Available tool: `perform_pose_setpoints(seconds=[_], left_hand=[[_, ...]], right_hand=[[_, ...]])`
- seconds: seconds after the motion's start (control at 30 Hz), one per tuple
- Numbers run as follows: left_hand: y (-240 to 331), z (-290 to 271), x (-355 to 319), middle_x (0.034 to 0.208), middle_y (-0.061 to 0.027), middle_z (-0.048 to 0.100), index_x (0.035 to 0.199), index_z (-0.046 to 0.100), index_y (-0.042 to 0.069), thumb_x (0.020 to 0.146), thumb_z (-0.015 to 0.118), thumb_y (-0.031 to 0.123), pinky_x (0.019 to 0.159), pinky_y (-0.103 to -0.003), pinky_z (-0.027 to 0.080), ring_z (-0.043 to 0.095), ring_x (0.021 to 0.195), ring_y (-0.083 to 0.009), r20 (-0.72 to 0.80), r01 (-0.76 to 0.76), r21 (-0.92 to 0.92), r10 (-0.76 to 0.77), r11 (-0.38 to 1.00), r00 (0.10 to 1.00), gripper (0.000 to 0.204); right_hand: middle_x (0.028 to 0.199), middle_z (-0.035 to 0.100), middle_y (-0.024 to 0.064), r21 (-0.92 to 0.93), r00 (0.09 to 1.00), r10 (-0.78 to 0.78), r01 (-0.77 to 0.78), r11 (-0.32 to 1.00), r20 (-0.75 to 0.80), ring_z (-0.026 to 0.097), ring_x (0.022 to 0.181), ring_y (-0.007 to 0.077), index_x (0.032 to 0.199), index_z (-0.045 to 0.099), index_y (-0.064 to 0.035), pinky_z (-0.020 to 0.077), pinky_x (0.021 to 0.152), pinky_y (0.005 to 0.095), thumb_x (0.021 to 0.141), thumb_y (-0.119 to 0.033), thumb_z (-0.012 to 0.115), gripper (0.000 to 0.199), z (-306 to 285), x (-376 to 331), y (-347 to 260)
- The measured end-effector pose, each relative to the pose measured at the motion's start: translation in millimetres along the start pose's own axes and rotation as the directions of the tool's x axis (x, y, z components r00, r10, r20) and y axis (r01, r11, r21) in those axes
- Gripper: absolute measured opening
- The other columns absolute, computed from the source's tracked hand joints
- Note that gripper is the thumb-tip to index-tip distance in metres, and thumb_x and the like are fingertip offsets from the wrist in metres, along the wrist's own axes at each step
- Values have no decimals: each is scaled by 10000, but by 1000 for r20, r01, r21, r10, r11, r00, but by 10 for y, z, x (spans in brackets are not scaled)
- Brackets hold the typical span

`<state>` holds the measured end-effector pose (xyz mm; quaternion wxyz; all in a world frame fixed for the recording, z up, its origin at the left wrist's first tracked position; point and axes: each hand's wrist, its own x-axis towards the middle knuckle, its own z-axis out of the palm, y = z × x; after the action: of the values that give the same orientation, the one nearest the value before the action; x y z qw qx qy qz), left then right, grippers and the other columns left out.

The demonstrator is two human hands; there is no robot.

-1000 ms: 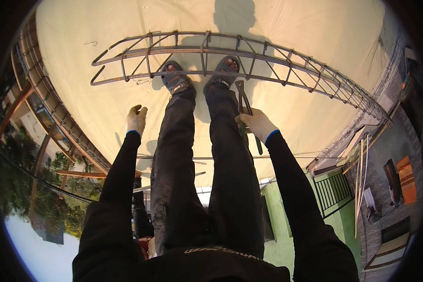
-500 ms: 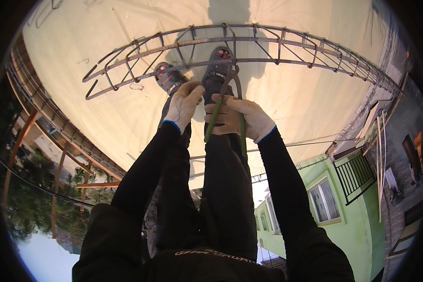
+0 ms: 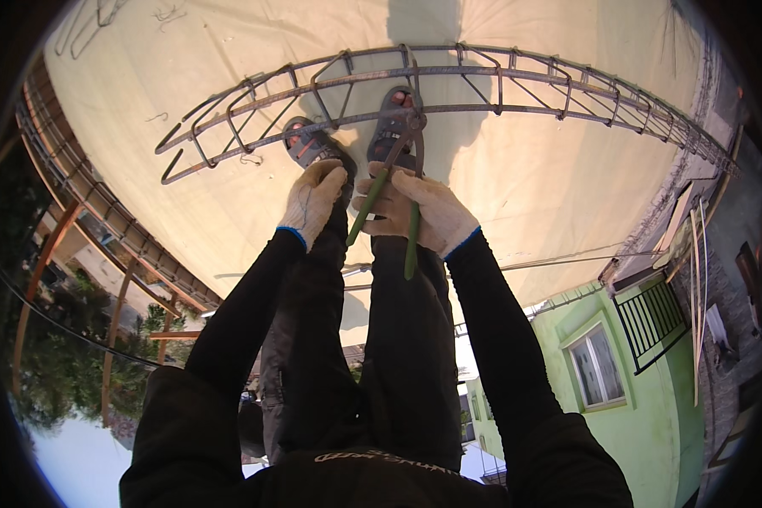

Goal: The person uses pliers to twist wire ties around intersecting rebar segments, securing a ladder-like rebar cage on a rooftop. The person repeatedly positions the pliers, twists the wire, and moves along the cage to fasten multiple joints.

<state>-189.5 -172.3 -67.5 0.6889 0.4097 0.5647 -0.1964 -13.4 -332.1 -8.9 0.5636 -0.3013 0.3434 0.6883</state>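
Note:
My right hand [image 3: 438, 210], in a white knit glove with a blue cuff, grips a pair of pincers [image 3: 414, 222] with green handles. Their jaws point away from me and overlap the near bar of a rebar cage [image 3: 461, 108] in view; whether they touch it I cannot tell. My left hand [image 3: 311, 201], gloved alike, is closed with its fingers curled, left of the pincers. A thin dark line, perhaps wire, runs across its glove; what the fingers hold is hidden. The long cage curves across in front of me, with stirrups between its bars.
My sandalled feet [image 3: 311, 144] stand at the cage's near side on a pale sheet-like surface [image 3: 550, 195]. Loose bent wire pieces [image 3: 171, 14] lie at the far left. More rebar runs along the left edge [image 3: 102, 207]. A green building [image 3: 559, 360] shows at the lower right.
Both hands have shifted slightly left and a little toward me, the pincers moving along with the right hand. The green handles have drawn a little left; the grip is kept.

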Motion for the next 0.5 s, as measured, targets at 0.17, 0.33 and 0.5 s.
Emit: perform_pose_setpoints(seconds=[0.17,0.33,0.5], left_hand=[[21,9,1,1210,-126,764,1426,682,-41,1074,674,326,973,-338,561,696,1069,-194,7,-33,-4,33,999,999,508],[169,88,-66,1311,-178,737,1483,632,-59,1074,650,344,1048,-349,555,703,1201,-240,43,-59,27,58,998,997,574],[115,62,-1,1358,-205,726,1498,630,-56,1075,634,357,1055,-353,562,707,1232,-250,50,-108,93,103,990,993,590]], right_hand=[[1465,670,191,2,1000,15,-15,1000,13,676,1364,393,1590,515,-44,607,1115,589,1191,-370,556,517,-45,58,41],[1453,668,198,70,998,-22,18,997,51,675,1359,385,1562,528,-41,597,1112,623,1189,-343,559,481,-56,74,80],[1391,690,218,146,1000,-22,22,989,0,702,1306,384,1489,574,-33,605,1078,650,1190,-284,554,390,-19,113,137]])
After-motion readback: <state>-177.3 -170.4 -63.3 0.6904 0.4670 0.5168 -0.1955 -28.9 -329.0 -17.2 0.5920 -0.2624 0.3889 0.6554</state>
